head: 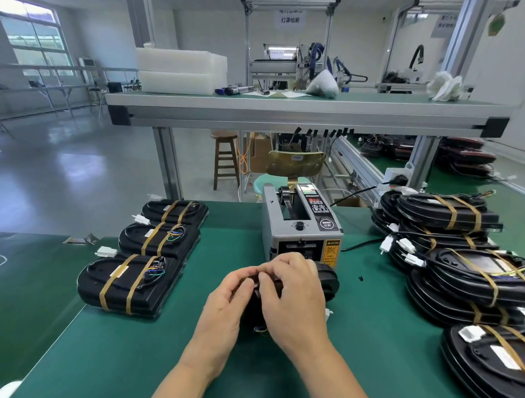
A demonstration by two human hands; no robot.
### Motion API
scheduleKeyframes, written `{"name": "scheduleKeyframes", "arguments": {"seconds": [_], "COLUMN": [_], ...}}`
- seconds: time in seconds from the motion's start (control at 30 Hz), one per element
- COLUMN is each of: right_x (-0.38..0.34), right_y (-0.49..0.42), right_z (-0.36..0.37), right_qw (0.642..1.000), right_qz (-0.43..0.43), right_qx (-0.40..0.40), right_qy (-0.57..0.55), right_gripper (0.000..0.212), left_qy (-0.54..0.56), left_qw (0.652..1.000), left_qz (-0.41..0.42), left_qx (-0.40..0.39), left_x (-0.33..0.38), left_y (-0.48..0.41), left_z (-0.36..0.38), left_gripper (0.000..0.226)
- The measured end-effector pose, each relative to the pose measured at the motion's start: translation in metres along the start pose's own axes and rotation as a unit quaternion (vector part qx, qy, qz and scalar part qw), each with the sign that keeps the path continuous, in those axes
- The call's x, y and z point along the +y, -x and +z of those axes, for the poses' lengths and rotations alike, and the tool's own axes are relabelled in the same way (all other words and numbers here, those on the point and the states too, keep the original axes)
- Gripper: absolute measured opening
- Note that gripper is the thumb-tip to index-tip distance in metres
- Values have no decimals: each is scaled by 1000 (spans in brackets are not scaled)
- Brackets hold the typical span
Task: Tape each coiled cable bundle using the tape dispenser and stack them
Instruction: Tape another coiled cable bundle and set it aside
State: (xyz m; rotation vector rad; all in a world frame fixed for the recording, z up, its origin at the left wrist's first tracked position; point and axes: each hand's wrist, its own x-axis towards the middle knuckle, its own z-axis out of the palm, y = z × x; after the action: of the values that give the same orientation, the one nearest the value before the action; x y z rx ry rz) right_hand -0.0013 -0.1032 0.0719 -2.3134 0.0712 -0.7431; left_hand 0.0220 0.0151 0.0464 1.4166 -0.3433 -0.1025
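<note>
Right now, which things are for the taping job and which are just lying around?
For the job: left hand, right hand, cable bundle they hold, tape dispenser, taped bundles, bundle pile.
Lying about: stool, foam boxes, white cloth, pens.

Window (pixel 31 39) set far left, daylight admitted | grey floor (pixel 63 168) glossed | wooden stool (pixel 225 157) placed beyond shelf (pixel 288 115) | walls (pixel 201 27) painted white

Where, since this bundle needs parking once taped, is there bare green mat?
Bare green mat lies between the left row of three taped black cable bundles and the grey tape dispenser, and between the held black bundle and the right heap of bundles. Both outer sides are crowded.
</note>
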Motion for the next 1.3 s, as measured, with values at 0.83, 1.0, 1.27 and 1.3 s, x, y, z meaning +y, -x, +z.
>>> {"name": "scheduleKeyframes", "arguments": {"seconds": [0.83, 1.0, 1.27, 1.3], "right_x": [21, 30, 27, 26], "right_y": [-31, -38, -42, -43], "right_z": [-32, -45, -41, -40], "right_qw": [976, 971, 939, 932], "right_qz": [-59, -140, -336, -356], "right_qx": [-137, -117, -70, -70], "right_qy": [-160, -152, -15, 2], "right_gripper": [19, 12, 7, 8], "left_qy": [-168, -91, -69, -69], "left_qw": [985, 993, 993, 993], "left_qz": [25, -2, -20, -23], "left_qx": [-15, -78, -93, -93], "left_x": [-14, -5, 1, 2], "left_y": [10, 8, -1, -2], "left_z": [3, -9, -7, -7], "left_gripper": [60, 60, 55, 55]}}
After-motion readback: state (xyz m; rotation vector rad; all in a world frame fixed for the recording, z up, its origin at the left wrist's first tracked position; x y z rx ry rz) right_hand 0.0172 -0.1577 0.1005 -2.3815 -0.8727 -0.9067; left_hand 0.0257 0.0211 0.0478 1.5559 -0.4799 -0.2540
